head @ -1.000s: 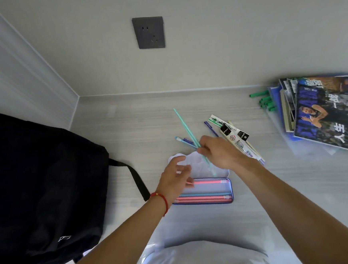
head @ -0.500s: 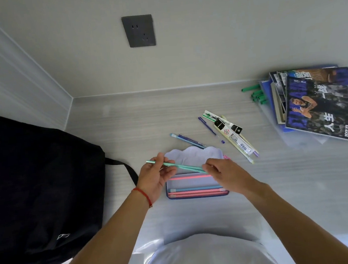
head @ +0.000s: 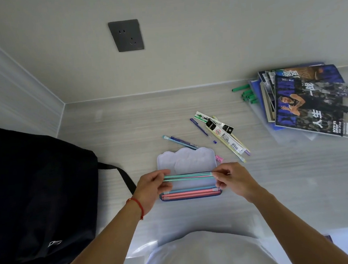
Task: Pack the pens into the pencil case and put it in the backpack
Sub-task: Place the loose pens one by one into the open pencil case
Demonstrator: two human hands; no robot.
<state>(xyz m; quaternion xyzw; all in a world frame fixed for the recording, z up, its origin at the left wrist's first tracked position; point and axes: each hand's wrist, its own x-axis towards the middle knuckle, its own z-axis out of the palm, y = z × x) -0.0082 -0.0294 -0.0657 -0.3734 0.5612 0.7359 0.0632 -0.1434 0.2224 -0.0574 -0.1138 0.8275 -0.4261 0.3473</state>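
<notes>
The left hand point(head: 152, 184) and right hand point(head: 233, 179) each pinch one end of a small bundle of pens point(head: 188, 176), teal with a thin pink one showing beneath. The bundle is held level, just above the open case point(head: 188, 184). The case lies on the desk point(head: 298, 184) directly in front of the person, lid point(head: 183, 158) folded back to the far side. The tray already holds several pink and blue pens point(head: 191, 193), lying lengthwise along its near wall.

Step in hand: seat the bundle in the tray.

1. Keep the bundle parallel to the long walls of the tray; a skewed pen is likely to bridge the rim and block the lid.
2. Lower both ends together into the free strip on the far side of the stored pens.
3. Release both pinches only when the bundle rests on the tray floor.

Remaining work, by judgement: loose pens point(head: 179, 142) lie just beyond the lid, and packaged ones point(head: 224, 135) lie to the far right. These go in before the lid closes. The backpack point(head: 38, 194) stands at the left, near the case; whether its opening is unzipped cannot be seen.
</notes>
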